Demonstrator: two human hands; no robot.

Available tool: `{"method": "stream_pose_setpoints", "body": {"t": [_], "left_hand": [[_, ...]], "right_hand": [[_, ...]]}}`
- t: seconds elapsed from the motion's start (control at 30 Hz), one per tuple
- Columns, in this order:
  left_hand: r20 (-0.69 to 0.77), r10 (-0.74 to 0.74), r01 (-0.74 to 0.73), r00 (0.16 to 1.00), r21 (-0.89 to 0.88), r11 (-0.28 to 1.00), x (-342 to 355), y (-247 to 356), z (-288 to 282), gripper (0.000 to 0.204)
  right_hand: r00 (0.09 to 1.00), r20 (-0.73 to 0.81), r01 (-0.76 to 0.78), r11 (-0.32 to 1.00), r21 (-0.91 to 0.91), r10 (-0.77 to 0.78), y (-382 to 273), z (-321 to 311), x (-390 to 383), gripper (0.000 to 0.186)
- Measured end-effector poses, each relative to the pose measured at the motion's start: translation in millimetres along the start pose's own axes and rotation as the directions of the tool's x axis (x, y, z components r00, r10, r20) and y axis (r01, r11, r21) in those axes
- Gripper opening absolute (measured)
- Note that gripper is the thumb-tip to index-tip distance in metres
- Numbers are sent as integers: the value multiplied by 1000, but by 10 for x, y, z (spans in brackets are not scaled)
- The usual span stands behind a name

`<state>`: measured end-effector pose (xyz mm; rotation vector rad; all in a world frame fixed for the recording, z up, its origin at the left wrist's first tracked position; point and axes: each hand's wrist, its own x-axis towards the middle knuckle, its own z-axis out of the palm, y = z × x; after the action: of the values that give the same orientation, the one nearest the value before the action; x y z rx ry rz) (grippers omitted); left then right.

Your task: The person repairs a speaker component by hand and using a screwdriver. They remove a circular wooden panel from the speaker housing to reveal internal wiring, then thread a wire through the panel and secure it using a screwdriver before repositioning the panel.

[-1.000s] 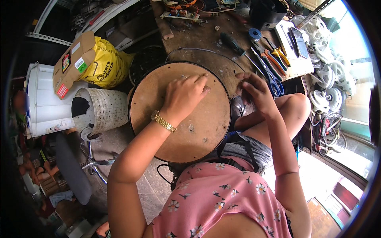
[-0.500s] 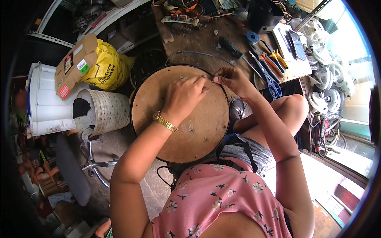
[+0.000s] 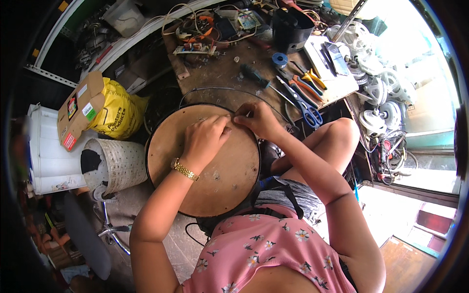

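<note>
A round tan wooden disc [image 3: 205, 188] with a dark rim and a few small holes lies in front of me, over my lap. My left hand [image 3: 207, 139], with a gold watch on its wrist, rests over the disc's upper part. Its fingers are bent together, tips near the far right rim. Beside it, my right hand [image 3: 259, 119] pinches with thumb and finger at the same stretch of rim. Whatever lies between the fingertips of either hand is too small or hidden to make out.
On the wooden bench [image 3: 210, 73] lie a screwdriver [image 3: 254, 74], blue-handled scissors [image 3: 311, 115], pliers [image 3: 312, 78], a blue spool [image 3: 279, 59] and a circuit board [image 3: 195, 49]. A perforated white bucket [image 3: 122, 163] and a yellow bag [image 3: 119, 110] stand left. White plastic wheels [image 3: 381, 93] pile up right.
The view has shifted, so the disc and bench appear further left, and the disc lower. Both hands stay at the same part of the rim, with only slight finger movement.
</note>
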<state>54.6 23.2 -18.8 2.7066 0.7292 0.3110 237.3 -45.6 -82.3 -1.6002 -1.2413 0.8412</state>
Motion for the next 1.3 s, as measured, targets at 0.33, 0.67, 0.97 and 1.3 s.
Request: {"method": "stream_pose_setpoints", "body": {"t": [0.33, 0.67, 0.97, 1.3], "left_hand": [[-47, -73, 65, 996, -150, 986, 148, -13, 127, 16], [-98, -75, 60, 992, -144, 988, 160, 17, 136, 16], [-95, -136, 118, 986, -181, 976, 196, 6, 160, 13], [-98, -143, 127, 985, -155, 980, 232, -10, 143, 11]], "right_hand": [[979, -124, 147, 981, -124, -162, -135, 43, -77, 17], [954, -158, 220, 953, -210, -255, -131, 58, -136, 14], [912, -292, 179, 919, -351, -289, 98, -378, 311, 18], [970, -20, 109, 503, -858, -244, 197, -625, 1013, 67]]}}
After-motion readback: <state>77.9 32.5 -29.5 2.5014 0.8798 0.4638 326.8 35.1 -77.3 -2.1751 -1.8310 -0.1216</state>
